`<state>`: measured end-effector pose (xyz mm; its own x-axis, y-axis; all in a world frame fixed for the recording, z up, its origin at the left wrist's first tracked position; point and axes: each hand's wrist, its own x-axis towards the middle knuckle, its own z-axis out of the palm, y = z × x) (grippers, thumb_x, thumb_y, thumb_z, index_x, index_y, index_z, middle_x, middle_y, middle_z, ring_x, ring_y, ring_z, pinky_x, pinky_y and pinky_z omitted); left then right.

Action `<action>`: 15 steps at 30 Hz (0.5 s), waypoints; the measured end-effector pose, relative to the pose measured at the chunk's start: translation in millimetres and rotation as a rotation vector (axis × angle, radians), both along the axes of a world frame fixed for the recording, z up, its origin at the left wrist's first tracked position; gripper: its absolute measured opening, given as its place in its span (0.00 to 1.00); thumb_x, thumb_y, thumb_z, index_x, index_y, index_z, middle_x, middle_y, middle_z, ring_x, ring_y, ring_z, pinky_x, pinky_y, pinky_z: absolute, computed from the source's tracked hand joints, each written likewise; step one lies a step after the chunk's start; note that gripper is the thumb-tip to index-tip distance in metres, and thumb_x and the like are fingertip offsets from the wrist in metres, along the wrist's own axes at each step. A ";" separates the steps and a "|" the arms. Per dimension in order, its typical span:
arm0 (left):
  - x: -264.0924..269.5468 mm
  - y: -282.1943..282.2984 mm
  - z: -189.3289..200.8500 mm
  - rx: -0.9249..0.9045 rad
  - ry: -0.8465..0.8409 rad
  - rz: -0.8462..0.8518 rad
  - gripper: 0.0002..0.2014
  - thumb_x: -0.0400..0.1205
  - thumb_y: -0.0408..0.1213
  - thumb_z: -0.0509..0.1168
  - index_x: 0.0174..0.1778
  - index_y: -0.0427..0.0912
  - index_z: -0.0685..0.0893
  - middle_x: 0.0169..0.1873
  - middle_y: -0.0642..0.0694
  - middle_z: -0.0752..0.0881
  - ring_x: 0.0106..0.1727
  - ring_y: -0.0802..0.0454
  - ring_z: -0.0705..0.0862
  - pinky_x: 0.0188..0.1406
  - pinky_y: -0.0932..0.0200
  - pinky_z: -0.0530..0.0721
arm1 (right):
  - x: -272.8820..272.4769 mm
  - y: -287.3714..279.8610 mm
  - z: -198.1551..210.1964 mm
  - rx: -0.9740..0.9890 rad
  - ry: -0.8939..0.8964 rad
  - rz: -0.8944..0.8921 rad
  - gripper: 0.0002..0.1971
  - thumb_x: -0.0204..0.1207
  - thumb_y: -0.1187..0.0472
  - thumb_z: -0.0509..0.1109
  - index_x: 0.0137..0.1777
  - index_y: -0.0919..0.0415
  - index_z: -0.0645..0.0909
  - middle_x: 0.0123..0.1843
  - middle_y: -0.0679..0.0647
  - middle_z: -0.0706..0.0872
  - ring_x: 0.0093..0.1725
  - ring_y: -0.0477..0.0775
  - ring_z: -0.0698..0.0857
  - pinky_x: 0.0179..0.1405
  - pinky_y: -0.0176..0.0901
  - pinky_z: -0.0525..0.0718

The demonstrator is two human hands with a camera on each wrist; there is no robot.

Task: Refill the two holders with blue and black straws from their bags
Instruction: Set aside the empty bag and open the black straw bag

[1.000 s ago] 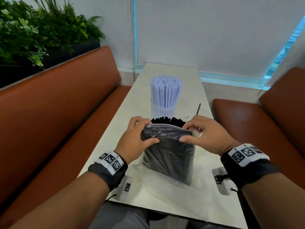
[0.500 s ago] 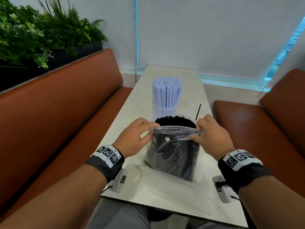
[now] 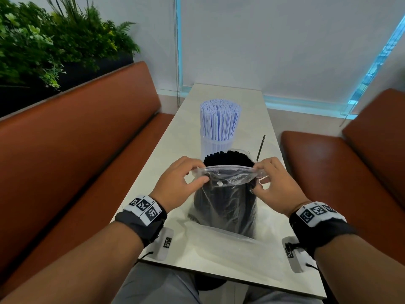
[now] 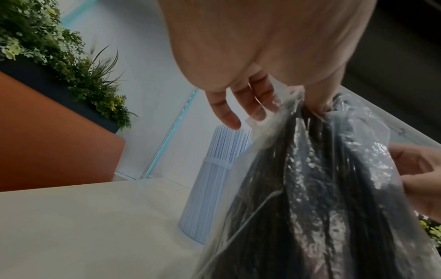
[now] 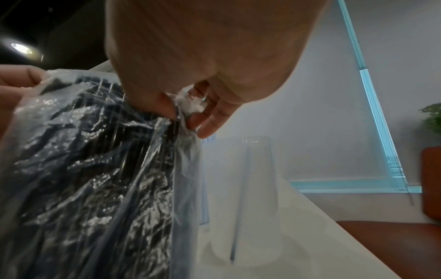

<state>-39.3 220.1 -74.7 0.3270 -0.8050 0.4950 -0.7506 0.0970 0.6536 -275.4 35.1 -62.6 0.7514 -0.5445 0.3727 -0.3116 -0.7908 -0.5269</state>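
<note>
A clear plastic bag point(image 3: 225, 205) full of black straws point(image 3: 228, 157) stands upright on the table's near half. My left hand point(image 3: 200, 173) pinches the left end of its top rim, and my right hand point(image 3: 260, 175) pinches the right end, so the rim is stretched flat between them. The straw tips show above and behind the rim. In the wrist views the left hand point(image 4: 298, 102) and the right hand point(image 5: 181, 111) each grip crumpled plastic of the bag point(image 4: 310, 188) point(image 5: 95, 169). Behind it stands a holder packed with blue straws point(image 3: 219, 126) point(image 4: 214, 179).
A clear holder point(image 5: 253, 188) with one black straw point(image 3: 261, 148) stands at the bag's right rear. An empty clear bag point(image 3: 230, 244) lies flat on the pale table point(image 3: 171, 150) in front. Brown benches point(image 3: 76, 150) flank the table, with plants point(image 3: 54, 40) at left.
Both hands have slid apart along the bag's rim and lifted it, pulling the rim taut and flat. The black straw tips now show more above it.
</note>
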 end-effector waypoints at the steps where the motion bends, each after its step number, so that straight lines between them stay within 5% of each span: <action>1: -0.2 -1.6 -0.5 -0.004 -0.010 0.027 0.10 0.80 0.48 0.73 0.55 0.61 0.82 0.50 0.58 0.83 0.54 0.59 0.82 0.55 0.52 0.83 | 0.0 -0.7 0.0 -0.008 0.007 -0.012 0.20 0.72 0.70 0.74 0.57 0.44 0.79 0.57 0.40 0.74 0.49 0.44 0.86 0.53 0.46 0.89; 6: -3.6 -8.8 0.4 -0.036 -0.137 0.113 0.10 0.81 0.45 0.74 0.52 0.60 0.79 0.44 0.63 0.75 0.48 0.62 0.74 0.49 0.73 0.72 | 2.1 -2.9 2.1 -0.191 0.050 -0.103 0.12 0.75 0.66 0.76 0.49 0.50 0.78 0.49 0.44 0.75 0.37 0.54 0.82 0.34 0.52 0.83; 9: -9.0 -10.8 0.8 -0.087 -0.280 0.117 0.07 0.80 0.34 0.74 0.48 0.48 0.84 0.43 0.52 0.77 0.47 0.54 0.74 0.44 0.60 0.79 | 0.6 -0.6 0.2 -0.306 0.078 -0.090 0.06 0.75 0.63 0.75 0.44 0.55 0.80 0.43 0.46 0.75 0.34 0.56 0.79 0.28 0.46 0.77; 12: -12.7 -10.9 -3.3 -0.120 -0.391 0.065 0.07 0.79 0.26 0.72 0.48 0.42 0.88 0.41 0.44 0.79 0.45 0.43 0.77 0.37 0.44 0.82 | 0.8 4.3 -4.8 -0.227 0.045 -0.052 0.11 0.72 0.49 0.71 0.50 0.51 0.83 0.45 0.44 0.77 0.42 0.51 0.80 0.36 0.42 0.79; 15: -18.6 -6.1 -10.7 -0.121 -0.393 -0.050 0.07 0.81 0.36 0.71 0.52 0.49 0.85 0.47 0.45 0.79 0.50 0.43 0.78 0.43 0.44 0.82 | -1.1 7.3 -10.5 -0.192 0.016 -0.014 0.17 0.68 0.43 0.79 0.50 0.53 0.84 0.48 0.44 0.77 0.43 0.49 0.80 0.42 0.38 0.80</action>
<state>-57.9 214.0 -85.4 0.0559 -0.7433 0.6666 -0.9332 0.1985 0.2997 -276.4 42.4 -73.0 0.7509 -0.4750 0.4589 -0.3304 -0.8718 -0.3617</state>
